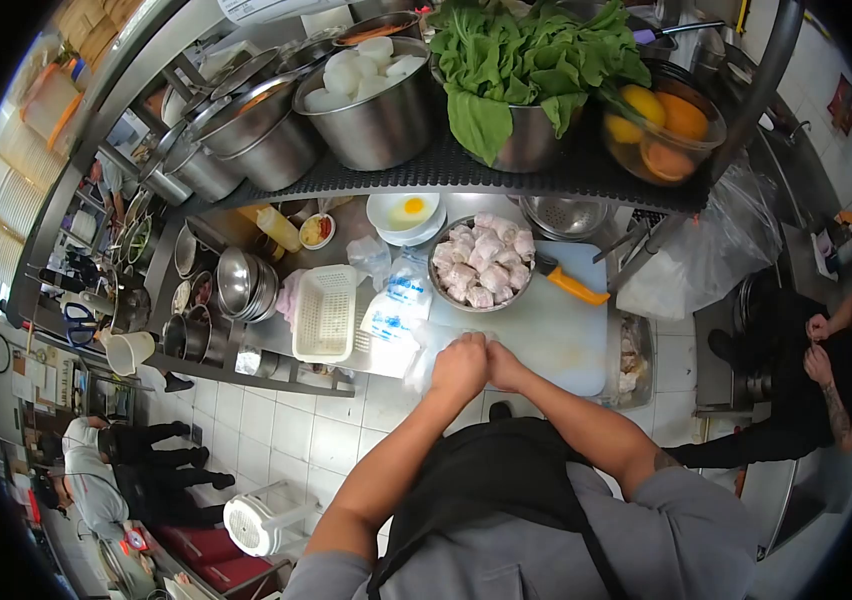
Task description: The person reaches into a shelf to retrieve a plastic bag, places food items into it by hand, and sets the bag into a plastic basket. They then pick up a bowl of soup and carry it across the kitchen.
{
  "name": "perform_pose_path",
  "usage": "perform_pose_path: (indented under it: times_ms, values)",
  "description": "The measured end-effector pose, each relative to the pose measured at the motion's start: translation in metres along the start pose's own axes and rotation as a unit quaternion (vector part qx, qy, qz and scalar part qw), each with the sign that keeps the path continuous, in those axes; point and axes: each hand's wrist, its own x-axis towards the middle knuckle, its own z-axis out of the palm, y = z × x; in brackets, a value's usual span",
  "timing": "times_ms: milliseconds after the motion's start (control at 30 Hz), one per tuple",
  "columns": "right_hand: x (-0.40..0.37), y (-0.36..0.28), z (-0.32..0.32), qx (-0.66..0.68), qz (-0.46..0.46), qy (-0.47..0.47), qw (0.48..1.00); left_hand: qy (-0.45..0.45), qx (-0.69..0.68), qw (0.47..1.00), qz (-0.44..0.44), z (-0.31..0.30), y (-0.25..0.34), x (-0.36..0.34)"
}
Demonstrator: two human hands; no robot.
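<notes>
Fisted left hand and right hand touch beside crinkly clear bag on white board.

A round steel bowl of pale meat chunks sits beside an orange-handled knife, a white slotted plastic basket lies further left, and a steel bowl of leafy greens stands above.

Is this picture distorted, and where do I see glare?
Head view: strong fisheye, the shelf bends and the corners are black; head view, left, the stacked white tubs are washed out; left hand, right hand and cutting board look sharp.
</notes>
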Motion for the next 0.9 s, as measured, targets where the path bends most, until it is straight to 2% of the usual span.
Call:
perform_pose_path:
  times_ms: [100, 200, 300, 333, 400, 433, 500, 567, 633, 667, 733, 767, 800, 833, 900]
  values:
    - [0.017, 0.039, 0.006, -0.103, -0.216, 0.032, 0.970, -0.007, -0.027, 0.999, 0.046, 0.009, 0.001, 0.001]
    - [0.012, 0.011, -0.008, 0.028, -0.271, 0.040, 0.961, 0.172, -0.106, 0.978, 0.047, -0.021, 0.008, -0.014]
    - [-0.011, -0.028, -0.037, -0.041, -0.129, 0.016, 0.991, 0.256, -0.137, 0.952, -0.100, -0.021, -0.038, -0.017]
    - [-0.019, -0.038, -0.040, -0.083, -0.084, 0.017, 0.993, 0.197, -0.190, 0.951, -0.145, -0.009, -0.057, -0.017]
    - [-0.007, -0.009, -0.033, -0.100, -0.153, 0.042, 0.982, 0.083, -0.289, 0.925, -0.233, 0.017, -0.091, -0.014]
    - [-0.001, -0.003, -0.029, -0.107, -0.189, 0.054, 0.975, 0.039, -0.343, 0.911, -0.228, 0.021, -0.094, -0.012]
    - [0.004, 0.006, -0.023, -0.108, -0.200, 0.042, 0.973, -0.053, -0.447, 0.866, -0.217, 0.033, -0.100, -0.009]
    - [0.006, 0.007, -0.020, -0.126, -0.203, 0.018, 0.971, -0.036, -0.441, 0.868, -0.227, 0.056, -0.116, -0.003]
    - [0.008, 0.007, -0.019, -0.162, -0.197, -0.018, 0.967, -0.016, -0.423, 0.869, -0.256, 0.053, -0.115, 0.006]
    - [0.010, 0.009, -0.018, -0.153, -0.194, -0.020, 0.969, 0.028, -0.375, 0.890, -0.257, 0.053, -0.112, 0.007]
    - [0.014, 0.014, -0.018, -0.135, -0.189, -0.022, 0.972, 0.160, -0.224, 0.954, -0.114, 0.038, -0.098, 0.009]
    - [0.015, 0.014, -0.019, -0.121, -0.190, -0.016, 0.974, 0.222, -0.141, 0.964, -0.037, 0.029, -0.091, 0.012]
    - [0.013, 0.011, -0.021, -0.107, -0.190, -0.010, 0.976, 0.122, -0.185, 0.975, -0.009, 0.017, -0.083, 0.015]
    - [0.011, 0.010, -0.022, -0.092, -0.190, -0.004, 0.977, 0.048, -0.127, 0.990, 0.020, 0.008, -0.070, 0.022]
    - [0.010, 0.017, -0.029, -0.197, -0.055, -0.039, 0.978, -0.096, -0.012, 0.992, 0.075, -0.003, -0.037, 0.034]
